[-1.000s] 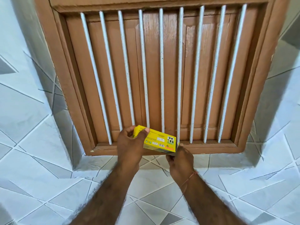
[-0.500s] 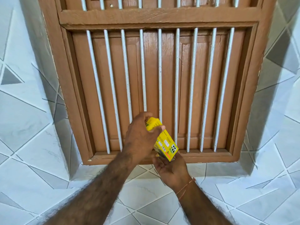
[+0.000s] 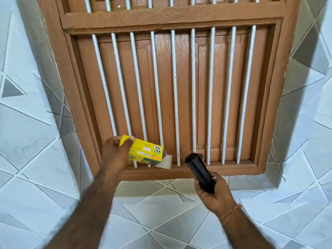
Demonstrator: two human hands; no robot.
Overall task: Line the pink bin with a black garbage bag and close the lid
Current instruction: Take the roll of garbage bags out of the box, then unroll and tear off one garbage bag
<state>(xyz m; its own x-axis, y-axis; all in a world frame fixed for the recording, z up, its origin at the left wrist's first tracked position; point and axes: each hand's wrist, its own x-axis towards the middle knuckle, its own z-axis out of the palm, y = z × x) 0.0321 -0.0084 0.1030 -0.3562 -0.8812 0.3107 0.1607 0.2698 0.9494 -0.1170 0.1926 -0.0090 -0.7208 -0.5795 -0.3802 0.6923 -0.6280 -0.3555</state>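
My left hand (image 3: 115,152) grips a yellow cardboard box (image 3: 146,152) by its left end; the box lies sideways and its right end flap hangs open. To the right, my right hand (image 3: 213,192) holds a black roll of garbage bags (image 3: 199,170), which points up and to the left, clear of the box. Both hands are in front of the lower part of a barred window. The pink bin is not in view.
A brown wooden window frame (image 3: 71,97) with closed shutters and several white vertical bars (image 3: 175,97) fills the middle. A wooden sill (image 3: 224,170) runs under the hands. White wall tiles with grey lines (image 3: 27,132) surround the window.
The black roll has come out of the yellow box into my right hand, which moved right. The box tipped up, then went level again, its end flap now open. The view tilted up.
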